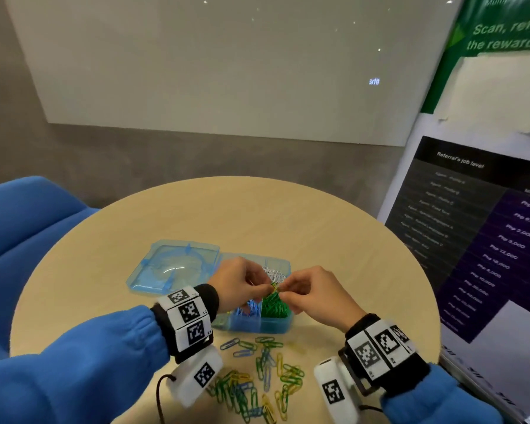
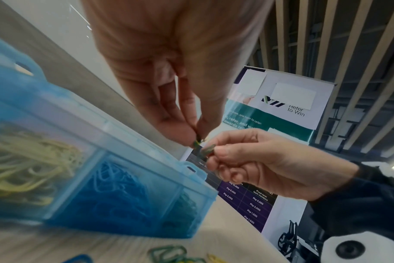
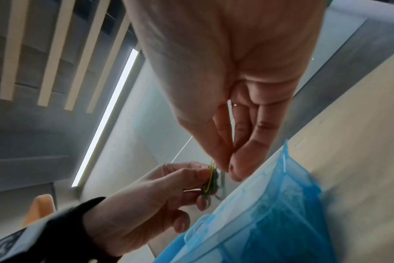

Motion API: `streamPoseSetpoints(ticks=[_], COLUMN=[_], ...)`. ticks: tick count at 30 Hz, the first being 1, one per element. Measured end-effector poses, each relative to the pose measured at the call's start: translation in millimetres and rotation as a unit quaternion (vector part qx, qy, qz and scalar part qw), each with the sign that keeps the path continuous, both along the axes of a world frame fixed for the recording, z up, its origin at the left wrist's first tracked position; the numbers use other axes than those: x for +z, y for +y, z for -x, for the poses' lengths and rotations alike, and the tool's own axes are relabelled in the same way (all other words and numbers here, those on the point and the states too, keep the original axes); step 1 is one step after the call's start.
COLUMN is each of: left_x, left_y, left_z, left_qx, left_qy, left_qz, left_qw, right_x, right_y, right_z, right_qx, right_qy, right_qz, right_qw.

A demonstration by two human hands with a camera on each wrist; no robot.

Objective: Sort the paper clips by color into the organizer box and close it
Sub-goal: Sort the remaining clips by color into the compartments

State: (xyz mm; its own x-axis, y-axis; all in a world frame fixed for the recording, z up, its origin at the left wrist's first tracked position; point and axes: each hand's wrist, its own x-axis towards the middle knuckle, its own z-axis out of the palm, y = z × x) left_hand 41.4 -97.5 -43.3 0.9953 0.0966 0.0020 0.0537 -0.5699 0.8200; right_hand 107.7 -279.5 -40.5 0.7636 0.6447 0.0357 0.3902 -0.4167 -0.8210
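A translucent blue organizer box (image 1: 266, 327) sits open on the round table, its lid (image 1: 178, 264) flat to the left. Its compartments hold green clips (image 1: 274, 306), blue clips (image 1: 248, 309) and silver clips (image 1: 274, 273); the left wrist view also shows yellow clips (image 2: 29, 160) inside. Both hands meet just above the box. My left hand (image 1: 242, 284) and right hand (image 1: 309, 290) each pinch a small tangle of green and yellow clips (image 3: 210, 181) between thumb and fingertips. In the left wrist view that tangle (image 2: 202, 146) lies between the two pinches.
A loose pile of green, yellow and blue clips (image 1: 257, 381) lies on the table (image 1: 288, 215) near its front edge, between my wrists. A blue sofa (image 1: 22, 228) stands left. A printed banner (image 1: 484, 228) leans at the right, close to the table rim.
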Motion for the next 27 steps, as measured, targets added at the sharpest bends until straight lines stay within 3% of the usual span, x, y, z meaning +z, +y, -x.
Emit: streamPoseSetpoints(ticks=[11,14,20,23,27], left_x=[-3,4,23,24,13], left_y=[-6,0,31,40,50], left_z=[1,8,40,61,94], left_qx=[0.014,0.039,0.079,0.07,0.006], left_qy=[0.031,0.006,-0.049,-0.047,0.046], left_qz=[0.028,0.041,-0.06,-0.113,-0.172], left_qw=[0.999,0.998,0.994,0.99,0.984], right_x=[11,16,29,31,31], right_y=[1,1,38,57,39], right_z=[-12,-10,3,7,6], right_qx=[-0.041,-0.047,-0.015,0.025,0.029], right_qy=[-0.018,-0.041,-0.021,-0.025,-0.129], right_qz=[0.007,0.003,-0.075,-0.014,0.102], right_qw=[0.999,0.998,0.997,0.999,0.986])
